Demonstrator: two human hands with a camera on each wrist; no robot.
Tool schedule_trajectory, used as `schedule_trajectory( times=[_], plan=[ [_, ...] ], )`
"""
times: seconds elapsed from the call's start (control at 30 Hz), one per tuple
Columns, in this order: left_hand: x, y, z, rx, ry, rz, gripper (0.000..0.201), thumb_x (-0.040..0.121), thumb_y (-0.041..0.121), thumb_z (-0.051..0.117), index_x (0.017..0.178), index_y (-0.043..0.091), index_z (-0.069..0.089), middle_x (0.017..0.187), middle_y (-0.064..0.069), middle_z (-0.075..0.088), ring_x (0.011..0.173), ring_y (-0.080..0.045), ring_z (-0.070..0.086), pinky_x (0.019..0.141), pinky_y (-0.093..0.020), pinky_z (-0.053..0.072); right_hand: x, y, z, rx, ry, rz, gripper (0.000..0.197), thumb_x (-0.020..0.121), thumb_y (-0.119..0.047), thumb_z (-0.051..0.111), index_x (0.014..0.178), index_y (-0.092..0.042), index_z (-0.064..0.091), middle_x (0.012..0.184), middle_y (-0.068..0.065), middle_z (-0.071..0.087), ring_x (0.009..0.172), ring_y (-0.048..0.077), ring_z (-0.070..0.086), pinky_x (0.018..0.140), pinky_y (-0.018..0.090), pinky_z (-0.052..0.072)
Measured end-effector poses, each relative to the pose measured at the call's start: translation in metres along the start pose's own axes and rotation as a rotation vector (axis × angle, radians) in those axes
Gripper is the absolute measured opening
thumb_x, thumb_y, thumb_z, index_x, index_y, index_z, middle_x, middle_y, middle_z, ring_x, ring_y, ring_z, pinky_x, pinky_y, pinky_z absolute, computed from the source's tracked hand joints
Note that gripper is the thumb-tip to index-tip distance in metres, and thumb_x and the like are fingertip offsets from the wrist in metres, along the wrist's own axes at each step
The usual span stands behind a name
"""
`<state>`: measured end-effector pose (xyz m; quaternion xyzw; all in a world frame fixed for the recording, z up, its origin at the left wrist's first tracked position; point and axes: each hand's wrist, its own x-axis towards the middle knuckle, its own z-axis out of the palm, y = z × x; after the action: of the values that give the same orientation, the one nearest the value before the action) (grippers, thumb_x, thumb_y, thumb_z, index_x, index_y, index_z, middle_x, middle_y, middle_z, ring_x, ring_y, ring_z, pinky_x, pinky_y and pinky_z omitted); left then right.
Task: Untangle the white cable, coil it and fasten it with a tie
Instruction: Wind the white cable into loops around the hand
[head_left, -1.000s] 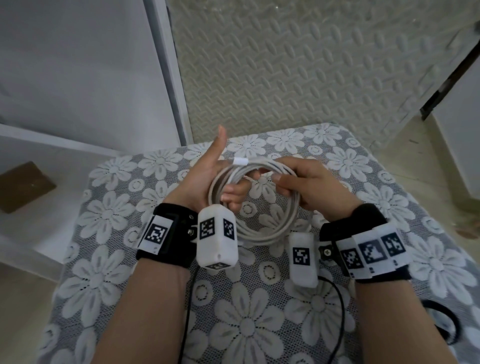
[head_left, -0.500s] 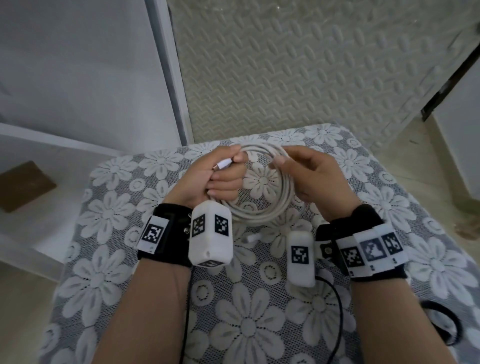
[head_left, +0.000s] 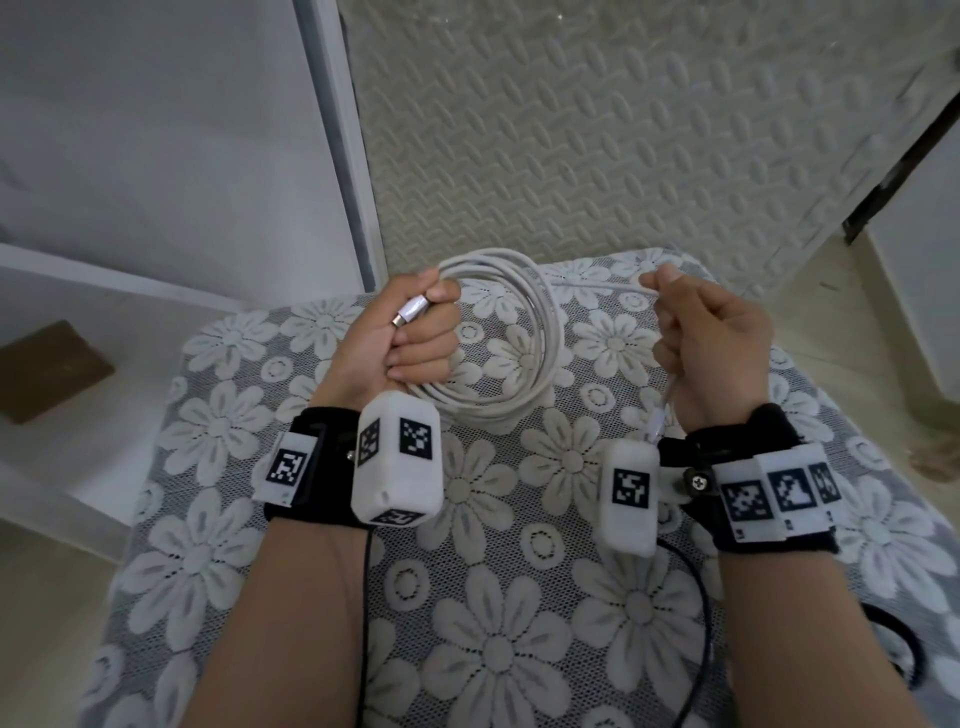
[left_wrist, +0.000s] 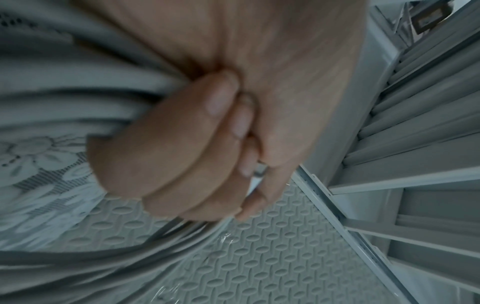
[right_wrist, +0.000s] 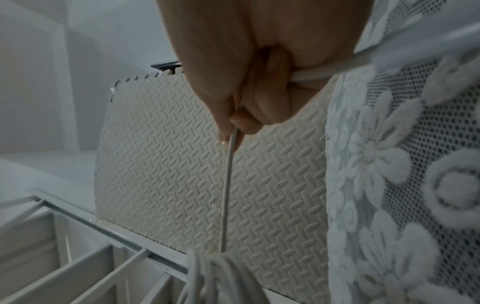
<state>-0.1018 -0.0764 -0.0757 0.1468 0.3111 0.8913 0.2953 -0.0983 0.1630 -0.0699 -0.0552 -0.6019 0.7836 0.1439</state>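
The white cable (head_left: 540, 332) is wound into a loose coil of several loops, held above the floral cloth. My left hand (head_left: 410, 332) grips the coil's left side in a fist, with a silver plug (head_left: 410, 313) sticking out between thumb and fingers. My right hand (head_left: 701, 343) pinches the free strand (head_left: 597, 283) that runs rightward from the coil's top; the strand passes through the fist and its other plug (head_left: 655, 423) hangs by my wrist. The right wrist view has the strand (right_wrist: 227, 185) stretching from my fingers to the coil (right_wrist: 215, 275). No tie is visible.
A table under a grey lace cloth with white flowers (head_left: 498, 597) lies below both hands. A cream embossed foam mat (head_left: 597, 130) stands behind it, white shelving (head_left: 156, 156) to the left, a brown block (head_left: 49, 369) lower left. Black wrist-camera wires (head_left: 696, 623) trail toward me.
My hands have drawn apart: the right hand moved right, pulling one strand out of the coil. The left hand closed into a fist on the coil and lifted it toward the table's far edge.
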Motion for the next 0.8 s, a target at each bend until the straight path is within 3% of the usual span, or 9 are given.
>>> schedule_trajectory(
  times=[0.13, 0.33, 0.6, 0.8],
  plan=[
    [0.001, -0.003, 0.006, 0.051, 0.132, 0.083, 0.026, 0.092, 0.029, 0.038, 0.070, 0.017, 0.045, 0.044, 0.009, 0.017, 0.031, -0.005, 0.012, 0.025, -0.011, 0.016, 0.000, 0.002, 0.000, 0.023, -0.056, 0.016, 0.016, 0.092, -0.019, 0.060, 0.086, -0.007, 0.070, 0.055, -0.006, 0.047, 0.040, 0.002, 0.028, 0.036, 0.014, 0.027],
    [0.001, -0.003, 0.009, 0.102, 0.175, 0.103, 0.028, 0.092, 0.029, 0.037, 0.068, 0.018, 0.045, 0.044, 0.009, 0.015, 0.031, -0.005, 0.010, 0.025, -0.011, 0.014, 0.003, 0.000, -0.007, 0.038, 0.066, -0.001, 0.015, 0.092, -0.018, 0.061, 0.086, -0.008, 0.071, 0.057, -0.004, 0.045, 0.043, 0.003, 0.029, 0.036, 0.015, 0.024],
    [0.002, -0.004, 0.006, -0.009, 0.181, 0.214, 0.024, 0.091, 0.028, 0.041, 0.071, 0.017, 0.045, 0.038, 0.009, 0.033, 0.031, -0.005, 0.014, 0.025, -0.010, 0.018, 0.002, 0.007, -0.001, -0.030, -0.238, 0.157, 0.019, 0.096, -0.015, 0.052, 0.092, -0.003, 0.067, 0.054, -0.003, 0.041, 0.037, 0.002, 0.025, 0.033, 0.013, 0.023],
    [0.004, -0.006, 0.005, -0.079, 0.123, 0.212, 0.020, 0.090, 0.026, 0.045, 0.073, 0.015, 0.044, 0.038, 0.007, 0.037, 0.030, -0.004, 0.016, 0.024, -0.011, 0.022, -0.003, 0.011, 0.010, -0.034, -0.303, 0.141, 0.019, 0.096, -0.012, 0.051, 0.099, 0.001, 0.064, 0.056, -0.002, 0.051, 0.042, 0.005, 0.036, 0.041, 0.016, 0.035]
  ],
)
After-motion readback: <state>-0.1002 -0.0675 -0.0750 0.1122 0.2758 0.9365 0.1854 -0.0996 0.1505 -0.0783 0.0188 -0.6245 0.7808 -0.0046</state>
